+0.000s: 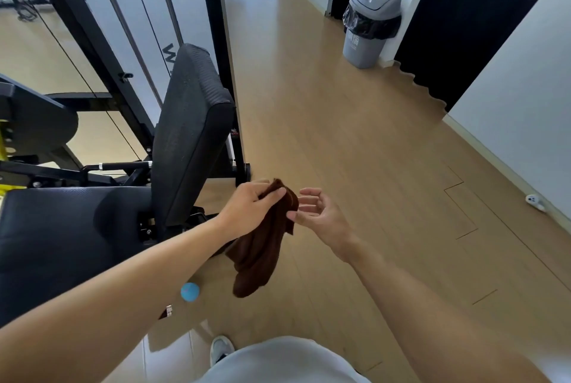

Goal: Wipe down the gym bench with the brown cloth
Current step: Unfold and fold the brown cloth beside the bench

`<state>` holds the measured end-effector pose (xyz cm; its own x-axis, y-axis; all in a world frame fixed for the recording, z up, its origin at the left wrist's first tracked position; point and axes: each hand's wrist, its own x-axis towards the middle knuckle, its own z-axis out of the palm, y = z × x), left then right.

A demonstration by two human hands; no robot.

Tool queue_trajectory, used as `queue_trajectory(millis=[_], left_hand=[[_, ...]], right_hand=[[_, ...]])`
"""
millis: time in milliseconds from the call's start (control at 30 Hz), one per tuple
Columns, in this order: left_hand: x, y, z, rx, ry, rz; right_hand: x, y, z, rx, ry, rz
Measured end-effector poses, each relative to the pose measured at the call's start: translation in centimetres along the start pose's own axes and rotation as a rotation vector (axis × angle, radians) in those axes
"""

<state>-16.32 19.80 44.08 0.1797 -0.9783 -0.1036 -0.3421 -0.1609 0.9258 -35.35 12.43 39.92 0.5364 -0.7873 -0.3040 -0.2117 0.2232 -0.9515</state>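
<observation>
At the centre of the head view, just right of the bench: a dark brown terry cloth (262, 243), pinched at its top edge by the left grip (247, 209), thumb and forefinger curled over the fabric, the rest hanging limp in folds toward 6 o'clock, above the floor and clear of the padding. Just at 3 o'clock of the cloth, the right grip (318, 212), palm turned inward, fingers loosely curved and released, thumb tip touching or nearly touching the cloth's right edge; cannot tell which.

At 9 o'clock, the black padded gym bench: a flat textured seat pad (61, 243) low on the left, and an upright black backrest pad (191, 132) rising from its right end, tilted slightly back. Behind it toward 11 o'clock, a black steel machine frame (102, 51) with cables, and a yellow-edged part at the far left.

At 1 o'clock, well apart, a grey plastic swing-lid bin (370, 24) with a black liner, standing against a white wall beside a dark curtain (463, 27). Underfoot, pale wooden plank floor (355, 141). At 7 o'clock, beneath the left forearm, a small light-blue round object (190, 291) on the floor. At 6 o'clock, a white shoe (221, 348) and pale grey clothing. At 3 o'clock, by the skirting, a small white device (534, 201).
</observation>
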Motion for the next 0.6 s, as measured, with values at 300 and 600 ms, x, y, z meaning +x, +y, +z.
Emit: queue_trajectory(millis=[300, 600], left_hand=[[0.4, 1.3, -2.6, 0.128, 0.135, -0.051], [-0.9, 0.3, -3.7, 0.264, 0.090, -0.015]], right_hand=[[0.7, 2.3, 3.3, -0.070, -0.053, -0.041], [2.2, 3.0, 6.6, -0.218, -0.146, -0.021]])
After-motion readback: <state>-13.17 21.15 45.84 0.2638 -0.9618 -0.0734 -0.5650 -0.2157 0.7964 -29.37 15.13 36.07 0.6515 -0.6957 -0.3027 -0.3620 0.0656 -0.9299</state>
